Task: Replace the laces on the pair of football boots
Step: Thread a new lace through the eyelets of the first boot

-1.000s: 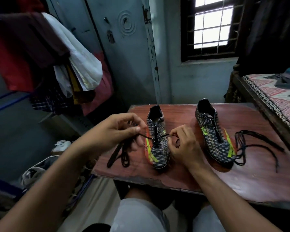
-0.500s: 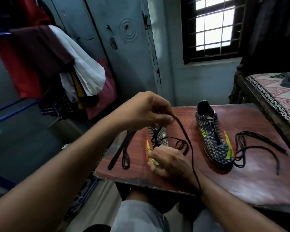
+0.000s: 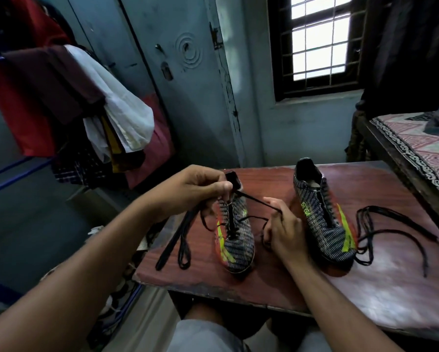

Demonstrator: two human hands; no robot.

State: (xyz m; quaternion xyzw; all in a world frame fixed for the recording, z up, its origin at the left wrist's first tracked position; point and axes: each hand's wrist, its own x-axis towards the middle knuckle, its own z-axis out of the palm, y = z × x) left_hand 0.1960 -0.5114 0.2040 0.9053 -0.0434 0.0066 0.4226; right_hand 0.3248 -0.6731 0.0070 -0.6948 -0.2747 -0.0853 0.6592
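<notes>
Left boot near desk's front-left corner, partly laced | left hand pinches lace end, right hand grips other strand | right boot mid-desk looks unlaced, spare lace beside it | roughly halfway at best

Both bare forearms extend forward. The left hand is raised, fingers curled, thumb and fingertips pinched together. The right hand sits lower, knuckles up, fingers closed in a loose fist.
</notes>
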